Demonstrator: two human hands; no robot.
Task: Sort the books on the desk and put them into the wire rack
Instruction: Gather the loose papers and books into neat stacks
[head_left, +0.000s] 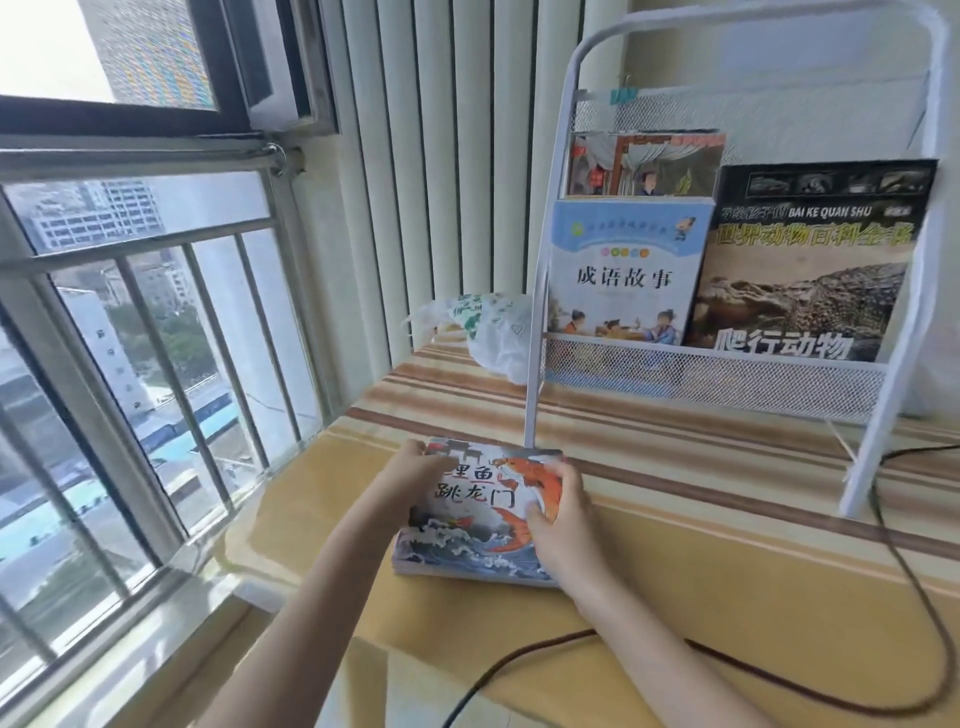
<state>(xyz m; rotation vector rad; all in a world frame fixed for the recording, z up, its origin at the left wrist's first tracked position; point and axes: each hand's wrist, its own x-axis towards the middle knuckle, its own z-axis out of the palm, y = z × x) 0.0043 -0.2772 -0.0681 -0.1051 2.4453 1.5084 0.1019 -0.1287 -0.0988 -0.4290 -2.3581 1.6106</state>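
Observation:
A small stack of books lies flat on the desk, its top book showing a red carp over blue waves (483, 530). My left hand (415, 480) grips the stack's upper left edge. My right hand (558, 514) grips its right edge, thumb on the cover. Behind stands the white wire rack (711, 379). Its lower tier holds a light blue book (626, 270) on the left and a dark crocodile book (810, 270) on the right. A third book (644, 163) stands in the upper tier.
The desk wears a yellow cloth with brown stripes (727, 571). A dark cable (779, 686) loops across its right front. A white plastic bag (493, 332) lies left of the rack. A barred window (135, 338) runs along the left, with vertical blinds behind.

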